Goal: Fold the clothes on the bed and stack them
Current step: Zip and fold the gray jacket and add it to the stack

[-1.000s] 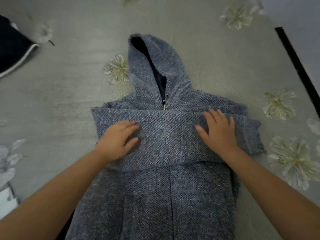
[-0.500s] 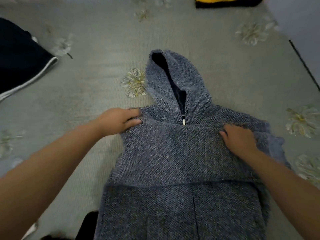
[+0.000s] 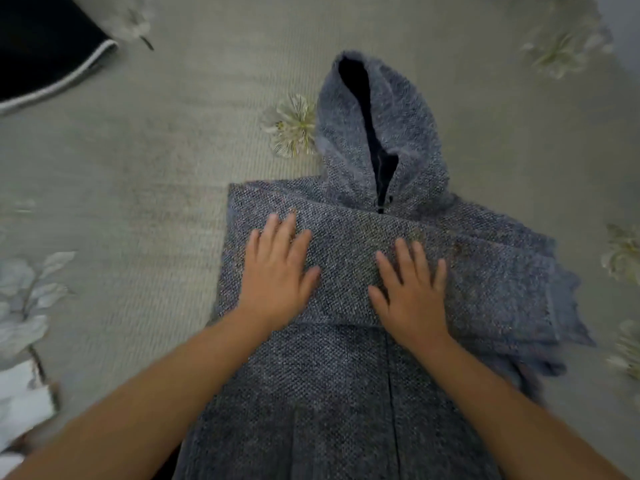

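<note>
A grey-blue knit hoodie [image 3: 346, 393] lies front up on the bed, its hood [image 3: 408, 133] pointing away from me. Both sleeves are folded across the chest as a flat band [image 3: 485, 271]. My left hand [image 3: 277, 271] lies flat on the left part of that band, fingers spread and straight. My right hand [image 3: 408, 292] presses flat on the band near the middle, fingers straight as well. Neither hand holds any fabric.
The bed cover [image 3: 156, 168] is grey-green with pale flower prints. A dark garment with a white edge [image 3: 45, 57] lies at the far left. Something white [image 3: 24, 396] sits at the near left edge.
Half a second ago both hands gripped the sleeve band's upper edge near the shoulders. Now they lie flat on the band, lower and closer together. The camera view has shifted.
</note>
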Tool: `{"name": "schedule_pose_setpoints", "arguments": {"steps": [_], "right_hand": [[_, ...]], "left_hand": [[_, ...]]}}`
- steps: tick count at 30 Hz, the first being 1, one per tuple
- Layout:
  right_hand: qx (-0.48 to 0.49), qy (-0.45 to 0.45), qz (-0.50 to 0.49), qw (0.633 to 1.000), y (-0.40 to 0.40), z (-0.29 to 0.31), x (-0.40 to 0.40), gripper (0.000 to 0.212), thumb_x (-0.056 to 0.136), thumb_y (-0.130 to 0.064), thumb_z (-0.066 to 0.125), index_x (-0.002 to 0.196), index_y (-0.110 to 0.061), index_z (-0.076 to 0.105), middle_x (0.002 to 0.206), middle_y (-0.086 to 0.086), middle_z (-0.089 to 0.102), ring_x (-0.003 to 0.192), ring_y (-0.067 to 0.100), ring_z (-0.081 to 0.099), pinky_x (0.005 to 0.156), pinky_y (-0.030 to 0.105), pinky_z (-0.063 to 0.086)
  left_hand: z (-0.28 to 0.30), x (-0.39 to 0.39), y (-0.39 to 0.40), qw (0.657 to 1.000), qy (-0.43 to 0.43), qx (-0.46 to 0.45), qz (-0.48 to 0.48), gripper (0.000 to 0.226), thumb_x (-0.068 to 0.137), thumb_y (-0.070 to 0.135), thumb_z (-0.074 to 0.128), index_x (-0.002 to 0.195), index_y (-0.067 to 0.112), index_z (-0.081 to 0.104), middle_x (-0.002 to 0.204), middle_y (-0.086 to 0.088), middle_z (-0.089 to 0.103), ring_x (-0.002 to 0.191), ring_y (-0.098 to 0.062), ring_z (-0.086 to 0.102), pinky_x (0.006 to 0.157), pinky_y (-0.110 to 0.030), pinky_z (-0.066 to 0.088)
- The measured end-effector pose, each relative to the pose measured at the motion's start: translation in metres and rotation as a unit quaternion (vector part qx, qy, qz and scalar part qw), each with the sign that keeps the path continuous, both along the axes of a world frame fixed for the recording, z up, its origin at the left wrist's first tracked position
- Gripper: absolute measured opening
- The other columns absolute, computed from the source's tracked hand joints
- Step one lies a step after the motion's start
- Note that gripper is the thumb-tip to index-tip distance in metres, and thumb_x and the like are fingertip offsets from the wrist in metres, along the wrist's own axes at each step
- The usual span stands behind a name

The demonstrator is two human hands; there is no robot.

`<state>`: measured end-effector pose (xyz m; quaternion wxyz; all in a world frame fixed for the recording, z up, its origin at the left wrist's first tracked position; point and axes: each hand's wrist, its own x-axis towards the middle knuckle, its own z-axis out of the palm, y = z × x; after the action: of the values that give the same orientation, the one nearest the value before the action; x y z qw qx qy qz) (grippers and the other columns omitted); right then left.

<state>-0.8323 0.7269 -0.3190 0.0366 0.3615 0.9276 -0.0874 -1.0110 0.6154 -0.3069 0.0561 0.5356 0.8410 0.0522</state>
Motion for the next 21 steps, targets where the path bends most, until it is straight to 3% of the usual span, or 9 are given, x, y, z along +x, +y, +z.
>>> {"name": "schedule_pose_setpoints", "arguments": {"steps": [2, 3, 4, 6, 9, 12, 14, 17, 21], "right_hand": [[-0.059, -0.049, 0.035, 0.996, -0.015, -0.009, -0.003, 0.054, 0.095, -0.051, 0.025, 0.144, -0.029, 0.018, 0.155, 0.005, 0.003, 0.142, 0.027, -0.002, 0.108, 0.046, -0.016], [-0.09, -0.067, 0.039, 0.993, -0.014, -0.015, -0.003, 0.055, 0.095, -0.052, 0.022, 0.145, -0.033, 0.011, 0.155, 0.0, -0.007, 0.142, 0.022, -0.011, 0.106, 0.042, -0.022], [-0.108, -0.075, 0.038, 0.991, -0.01, -0.019, -0.002, 0.054, 0.095, -0.053, 0.02, 0.145, -0.035, 0.008, 0.154, -0.004, -0.012, 0.141, 0.018, -0.016, 0.105, 0.039, -0.024], [-0.135, -0.058, 0.041, 0.988, 0.001, -0.015, -0.003, 0.053, 0.095, -0.051, 0.021, 0.145, -0.035, 0.012, 0.155, -0.006, -0.008, 0.141, 0.015, -0.012, 0.107, 0.038, -0.02], [-0.128, 0.028, 0.056, 0.99, 0.029, 0.008, -0.01, 0.05, 0.097, -0.037, 0.036, 0.142, -0.017, 0.031, 0.153, 0.004, 0.018, 0.141, 0.02, 0.014, 0.113, 0.039, 0.004], [-0.105, 0.089, -0.014, 0.99, 0.075, 0.029, -0.031, 0.048, 0.095, -0.03, 0.045, 0.138, -0.01, 0.037, 0.149, 0.009, 0.028, 0.137, 0.024, 0.024, 0.112, 0.038, 0.016], [-0.116, 0.099, -0.077, 0.985, 0.108, 0.036, -0.049, 0.051, 0.093, -0.029, 0.049, 0.138, -0.01, 0.036, 0.147, 0.008, 0.031, 0.135, 0.024, 0.027, 0.109, 0.036, 0.021], [-0.136, 0.142, -0.154, 0.968, 0.152, 0.041, -0.072, 0.053, 0.091, -0.028, 0.054, 0.137, -0.008, 0.036, 0.141, 0.011, 0.039, 0.128, 0.026, 0.036, 0.102, 0.032, 0.028], [-0.138, 0.178, -0.183, 0.957, 0.197, 0.031, -0.109, 0.052, 0.094, -0.033, 0.046, 0.139, -0.009, 0.035, 0.142, 0.011, 0.04, 0.129, 0.024, 0.037, 0.102, 0.031, 0.03]], "left_hand": [[-0.012, 0.013, -0.033, 0.986, -0.04, -0.16, -0.014, 0.079, 0.076, 0.067, -0.012, 0.144, 0.03, 0.001, 0.153, -0.011, -0.003, 0.141, -0.037, 0.002, 0.11, -0.055, 0.005], [-0.022, 0.012, -0.047, 0.977, -0.053, -0.206, 0.009, 0.083, 0.061, 0.071, -0.033, 0.135, 0.036, -0.019, 0.148, -0.004, -0.023, 0.14, -0.033, -0.012, 0.11, -0.053, -0.004], [-0.03, 0.009, -0.055, 0.973, -0.064, -0.219, 0.036, 0.085, 0.05, 0.069, -0.043, 0.128, 0.039, -0.028, 0.141, 0.001, -0.032, 0.139, -0.031, -0.019, 0.11, -0.053, -0.008], [-0.033, 0.004, -0.053, 0.973, -0.085, -0.209, 0.057, 0.089, 0.051, 0.07, -0.04, 0.133, 0.042, -0.024, 0.145, 0.002, -0.029, 0.139, -0.03, -0.019, 0.11, -0.054, -0.007], [-0.012, -0.006, -0.03, 0.987, -0.089, -0.118, 0.06, 0.088, 0.068, 0.074, -0.022, 0.144, 0.039, 0.005, 0.155, -0.004, -0.004, 0.141, -0.03, -0.009, 0.11, -0.054, -0.002], [0.003, -0.033, 0.019, 0.991, -0.108, -0.008, 0.081, 0.067, 0.087, 0.063, 0.014, 0.145, 0.031, 0.017, 0.155, -0.009, 0.004, 0.141, -0.032, -0.006, 0.11, -0.054, 0.001], [0.0, -0.047, 0.053, 0.986, -0.128, 0.008, 0.11, 0.062, 0.091, 0.054, 0.026, 0.146, 0.028, 0.017, 0.155, -0.01, 0.002, 0.141, -0.033, -0.007, 0.111, -0.053, 0.001], [-0.019, -0.058, 0.088, 0.975, -0.155, -0.03, 0.156, 0.061, 0.093, 0.052, 0.026, 0.147, 0.028, 0.011, 0.155, -0.009, -0.003, 0.141, -0.031, -0.008, 0.11, -0.054, -0.002], [-0.053, -0.067, 0.101, 0.973, -0.078, -0.096, 0.197, 0.07, 0.086, 0.065, 0.008, 0.147, 0.029, 0.006, 0.156, -0.005, 0.001, 0.142, -0.027, -0.007, 0.108, -0.056, -0.007]]}}
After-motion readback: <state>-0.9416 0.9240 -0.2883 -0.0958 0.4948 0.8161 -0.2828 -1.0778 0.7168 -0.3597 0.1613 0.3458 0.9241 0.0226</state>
